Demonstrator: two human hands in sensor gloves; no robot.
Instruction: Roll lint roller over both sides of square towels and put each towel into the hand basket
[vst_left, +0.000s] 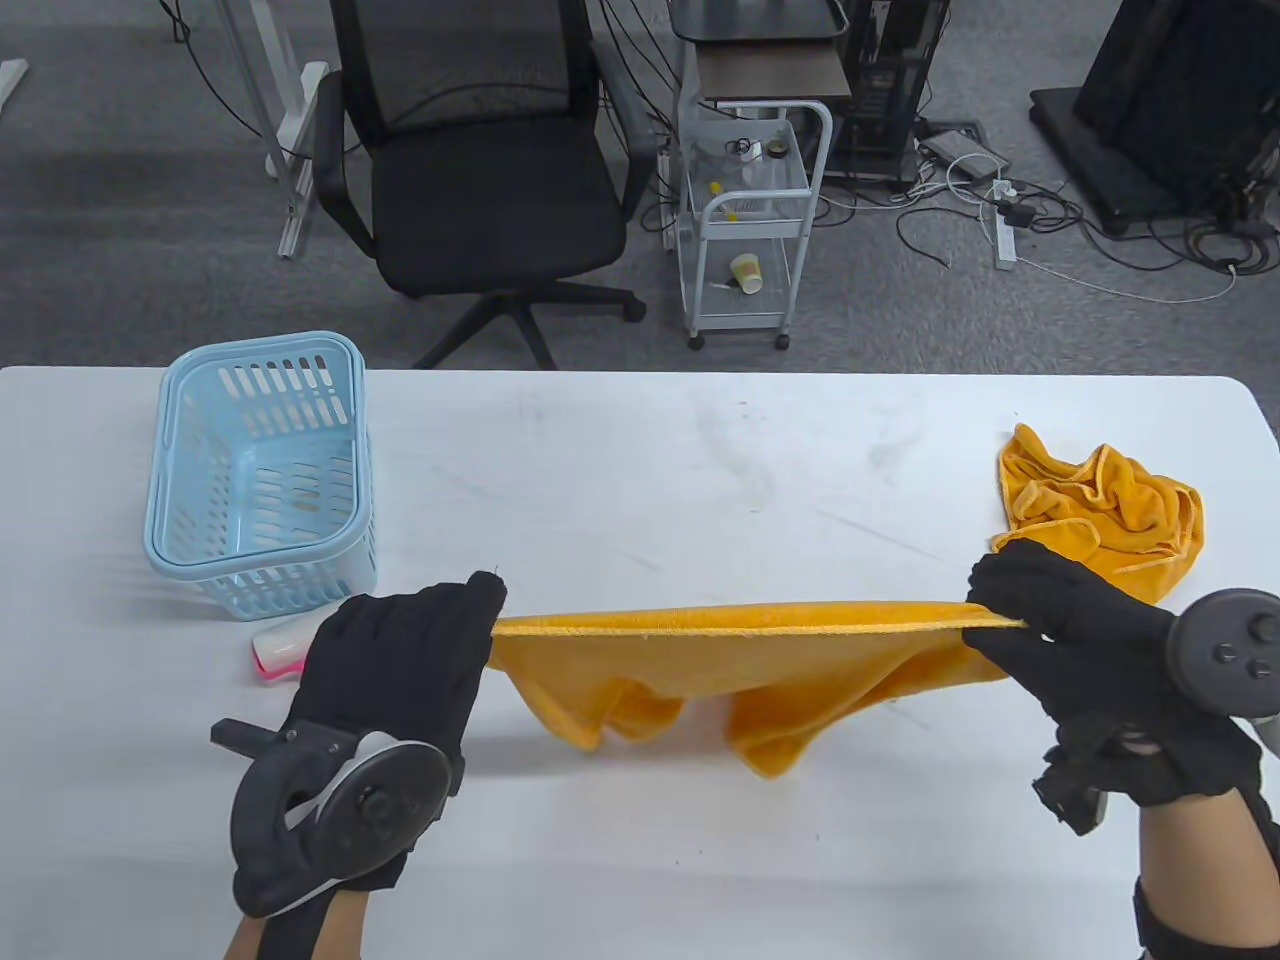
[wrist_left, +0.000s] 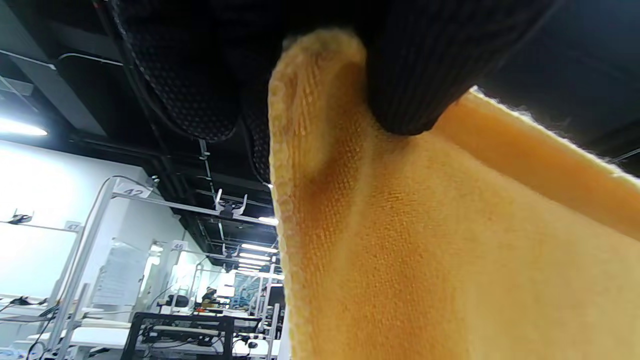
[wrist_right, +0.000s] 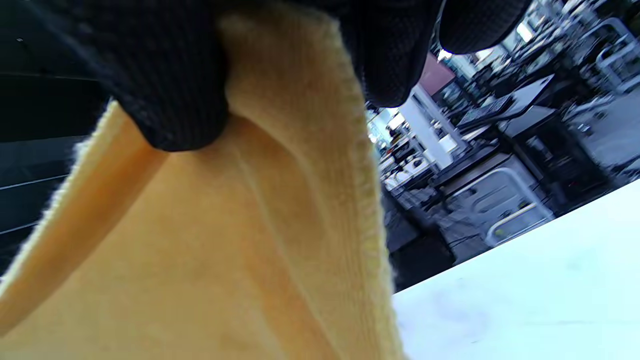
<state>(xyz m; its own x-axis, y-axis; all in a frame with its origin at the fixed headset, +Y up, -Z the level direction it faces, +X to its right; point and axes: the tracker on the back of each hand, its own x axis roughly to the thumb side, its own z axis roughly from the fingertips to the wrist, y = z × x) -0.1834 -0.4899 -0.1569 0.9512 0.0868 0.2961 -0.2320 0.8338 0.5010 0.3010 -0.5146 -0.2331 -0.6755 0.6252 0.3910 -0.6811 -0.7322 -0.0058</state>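
Note:
An orange square towel (vst_left: 730, 660) hangs stretched above the table, its top edge taut between both hands. My left hand (vst_left: 470, 620) pinches the towel's left corner. My right hand (vst_left: 1000, 610) pinches the right corner. The left wrist view is filled by the orange towel (wrist_left: 425, 240) with my gloved fingers (wrist_left: 405, 65) clamped on its corner, and the right wrist view shows that towel (wrist_right: 210, 240) pinched under black fingertips (wrist_right: 170, 100). A second orange towel (vst_left: 1105, 505) lies crumpled at the table's right. The pink-and-white lint roller (vst_left: 277, 652) lies beside the light blue hand basket (vst_left: 262, 470).
The white table (vst_left: 650, 470) runs the full width of the view. Behind it stand a black office chair (vst_left: 480, 190) and a small white cart (vst_left: 750, 220), with cables on the floor to the right.

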